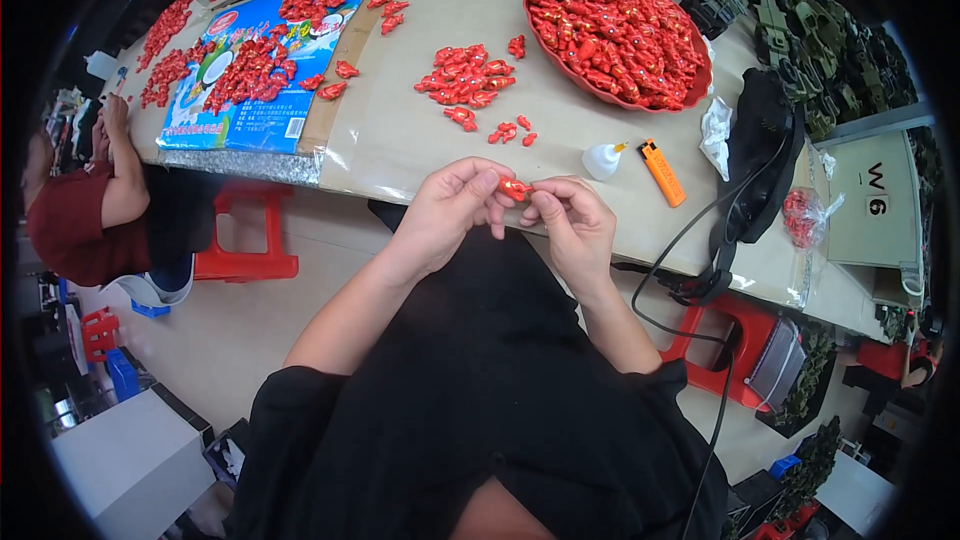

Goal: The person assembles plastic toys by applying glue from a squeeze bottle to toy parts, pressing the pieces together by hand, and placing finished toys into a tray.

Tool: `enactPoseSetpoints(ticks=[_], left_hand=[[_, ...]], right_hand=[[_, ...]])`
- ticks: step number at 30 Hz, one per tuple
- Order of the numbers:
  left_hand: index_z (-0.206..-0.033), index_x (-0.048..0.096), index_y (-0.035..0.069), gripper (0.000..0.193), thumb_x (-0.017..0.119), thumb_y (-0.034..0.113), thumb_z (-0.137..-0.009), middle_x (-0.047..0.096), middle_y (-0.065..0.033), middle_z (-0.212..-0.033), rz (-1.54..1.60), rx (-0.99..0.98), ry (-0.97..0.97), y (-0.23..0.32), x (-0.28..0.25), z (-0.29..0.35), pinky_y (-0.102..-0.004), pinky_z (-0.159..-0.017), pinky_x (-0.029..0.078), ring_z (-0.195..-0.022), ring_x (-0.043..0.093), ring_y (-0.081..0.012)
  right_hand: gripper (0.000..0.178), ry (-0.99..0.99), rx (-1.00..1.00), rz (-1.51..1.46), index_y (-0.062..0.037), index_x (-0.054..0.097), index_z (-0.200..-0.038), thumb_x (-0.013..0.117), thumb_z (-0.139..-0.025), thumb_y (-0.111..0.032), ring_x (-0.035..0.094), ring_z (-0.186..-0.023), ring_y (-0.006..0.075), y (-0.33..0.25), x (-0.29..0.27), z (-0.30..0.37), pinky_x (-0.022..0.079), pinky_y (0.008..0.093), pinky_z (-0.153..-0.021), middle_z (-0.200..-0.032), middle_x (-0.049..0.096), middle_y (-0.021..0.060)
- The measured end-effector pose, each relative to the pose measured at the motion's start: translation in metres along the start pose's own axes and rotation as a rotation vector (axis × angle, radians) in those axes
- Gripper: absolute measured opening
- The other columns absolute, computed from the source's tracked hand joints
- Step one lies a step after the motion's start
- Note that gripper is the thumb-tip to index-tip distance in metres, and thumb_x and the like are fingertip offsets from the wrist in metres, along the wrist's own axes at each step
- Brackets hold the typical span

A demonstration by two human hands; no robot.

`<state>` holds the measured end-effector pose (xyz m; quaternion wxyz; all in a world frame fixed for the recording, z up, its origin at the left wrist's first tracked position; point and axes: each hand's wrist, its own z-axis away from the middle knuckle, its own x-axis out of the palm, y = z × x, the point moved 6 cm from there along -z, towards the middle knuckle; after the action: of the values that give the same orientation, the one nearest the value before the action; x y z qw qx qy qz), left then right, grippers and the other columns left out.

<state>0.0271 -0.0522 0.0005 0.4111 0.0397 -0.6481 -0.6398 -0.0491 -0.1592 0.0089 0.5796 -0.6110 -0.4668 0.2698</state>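
Observation:
A small shiny red figurine with gold marks is held up at the table's front edge. The thumb and fingers of my left hand pinch one end of it. At its other end, the thumb and forefinger of my right hand close on it; a finer part between those fingertips cannot be made out. Just beyond my hands lie a few small red pieces and a loose group of red figurines. A white squeeze bottle with a yellow tip stands beyond my right hand, beside an orange cutter knife.
A red bowl heaped with figurines stands at the back right. More figurines lie on a blue printed cardboard sheet at left. A black strap bag and a crumpled tissue lie at right. A person sits at far left.

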Motion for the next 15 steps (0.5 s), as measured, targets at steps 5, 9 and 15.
enactPoseSetpoints(ticks=[5, 9, 15], left_hand=[[-0.086, 0.052, 0.002, 0.026, 0.042, 0.026, -0.089, 0.053, -0.0039, -0.068, 0.139, -0.112, 0.035, 0.001, 0.001, -0.005, -0.0217, -0.047, 0.044, -0.054, 0.049, -0.0079], [-0.081, 0.052, 0.004, 0.027, 0.042, 0.028, -0.089, 0.052, -0.0021, -0.065, 0.129, -0.157, 0.074, 0.003, 0.003, -0.011, -0.0203, -0.043, 0.041, -0.049, 0.047, -0.0071], [-0.08, 0.052, 0.005, 0.023, 0.042, 0.024, -0.089, 0.053, -0.0019, -0.063, 0.015, -0.143, 0.141, 0.012, 0.01, -0.02, -0.0198, -0.039, 0.038, -0.046, 0.047, -0.0075]], right_hand=[[0.009, 0.01, -0.023, -0.026, 0.0061, 0.056, -0.087, 0.053, -0.081, -0.001, 0.056, -0.064, 0.0107, -0.002, -0.002, 0.003, 0.048, 0.0206, -0.058, -0.084, 0.051, 0.0076], [0.009, -0.015, -0.026, -0.044, 0.0062, 0.055, -0.087, 0.052, -0.081, 0.0, 0.056, -0.063, 0.0113, -0.004, -0.002, 0.004, 0.048, 0.0212, -0.057, -0.083, 0.051, 0.0083], [0.008, -0.021, -0.031, -0.075, 0.0057, 0.056, -0.085, 0.052, -0.081, 0.0, 0.056, -0.063, 0.0103, -0.008, -0.006, 0.005, 0.048, 0.0203, -0.055, -0.081, 0.051, 0.0073]])
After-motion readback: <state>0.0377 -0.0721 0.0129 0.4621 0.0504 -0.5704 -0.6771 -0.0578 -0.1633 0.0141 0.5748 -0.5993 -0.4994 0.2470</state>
